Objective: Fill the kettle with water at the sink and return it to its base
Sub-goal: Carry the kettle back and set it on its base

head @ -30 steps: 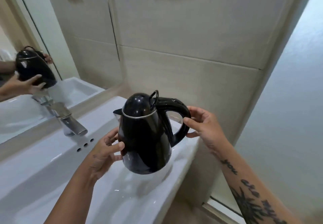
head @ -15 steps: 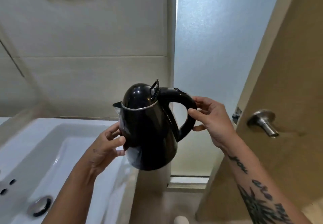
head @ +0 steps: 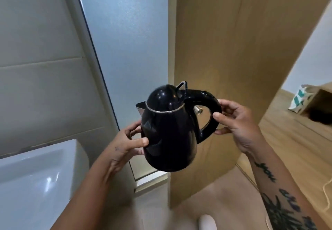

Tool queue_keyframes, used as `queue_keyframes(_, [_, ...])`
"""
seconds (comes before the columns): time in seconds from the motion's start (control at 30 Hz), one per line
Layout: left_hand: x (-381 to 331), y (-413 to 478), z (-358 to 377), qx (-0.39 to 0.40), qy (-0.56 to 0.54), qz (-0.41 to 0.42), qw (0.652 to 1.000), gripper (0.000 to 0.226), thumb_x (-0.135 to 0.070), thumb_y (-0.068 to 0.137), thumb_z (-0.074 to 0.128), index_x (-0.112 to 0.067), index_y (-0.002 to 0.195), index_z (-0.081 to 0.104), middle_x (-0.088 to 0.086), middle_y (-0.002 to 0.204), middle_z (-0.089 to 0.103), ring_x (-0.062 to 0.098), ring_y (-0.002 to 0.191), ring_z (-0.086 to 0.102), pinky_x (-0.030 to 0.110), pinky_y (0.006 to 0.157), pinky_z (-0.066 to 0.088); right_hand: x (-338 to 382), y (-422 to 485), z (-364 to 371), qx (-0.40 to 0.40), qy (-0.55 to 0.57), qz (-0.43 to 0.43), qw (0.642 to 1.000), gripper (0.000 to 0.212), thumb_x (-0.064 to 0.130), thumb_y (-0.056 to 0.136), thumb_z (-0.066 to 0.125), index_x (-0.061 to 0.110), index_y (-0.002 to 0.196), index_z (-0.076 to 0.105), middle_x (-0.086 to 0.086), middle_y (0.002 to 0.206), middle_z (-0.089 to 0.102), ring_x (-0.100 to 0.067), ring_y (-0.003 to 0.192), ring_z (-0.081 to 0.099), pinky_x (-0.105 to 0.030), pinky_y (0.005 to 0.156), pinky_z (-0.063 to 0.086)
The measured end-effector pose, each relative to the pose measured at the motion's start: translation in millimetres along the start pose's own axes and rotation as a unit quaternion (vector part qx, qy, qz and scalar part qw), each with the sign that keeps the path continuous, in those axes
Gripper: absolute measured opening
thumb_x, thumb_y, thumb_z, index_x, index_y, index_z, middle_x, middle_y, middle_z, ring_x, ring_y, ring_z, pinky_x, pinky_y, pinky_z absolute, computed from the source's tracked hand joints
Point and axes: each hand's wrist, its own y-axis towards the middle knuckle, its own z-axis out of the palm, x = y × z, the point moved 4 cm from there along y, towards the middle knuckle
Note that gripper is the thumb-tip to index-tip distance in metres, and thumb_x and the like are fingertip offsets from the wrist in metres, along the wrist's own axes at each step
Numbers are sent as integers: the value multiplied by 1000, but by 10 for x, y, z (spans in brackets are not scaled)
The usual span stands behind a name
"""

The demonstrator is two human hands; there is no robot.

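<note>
Sink [head: 32, 172] corner sits at 8 o'clock, white and glossy. Left hand [head: 124, 145] presses spread fingers against the kettle [head: 168, 131] body's spout side. The black kettle hangs upright in the air at centre, lid shut. Right hand [head: 235, 123] at 3 o'clock curls its fingers around the handle. Wooden door [head: 233, 41] stands behind, toward 1 o'clock.
</note>
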Motion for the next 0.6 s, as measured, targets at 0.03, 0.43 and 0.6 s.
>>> queue_keyframes(0.03, [27,83,104,14,0,-4,1000,92,-36,32,92,-23,118,64,7,117,62,22,97,68,40,69,55,5,-19,-131,-11,-2,3,1000,32,-2,76,63,27,91,64,-1,86,64,-9,70,64,-25,47,54])
queue_keyframes(0.43, [349,875,1265,130,17,-37,991,102,-41,32,92,-26,127,57,9,127,59,30,113,58,38,72,54,-8,-324,-1462,-151,-44,-5,987,34,-2,78,59,24,99,63,-3,94,65,-14,78,66,-24,48,55])
queue_keyframes(0.6, [464,1247,1673,187,6,-71,980,112,-36,29,94,-25,132,52,7,134,53,28,116,57,40,75,56,-32,-409,-1901,-196,-49,-3,979,34,-2,80,58,22,103,62,-4,98,64,-14,78,66,-24,50,56])
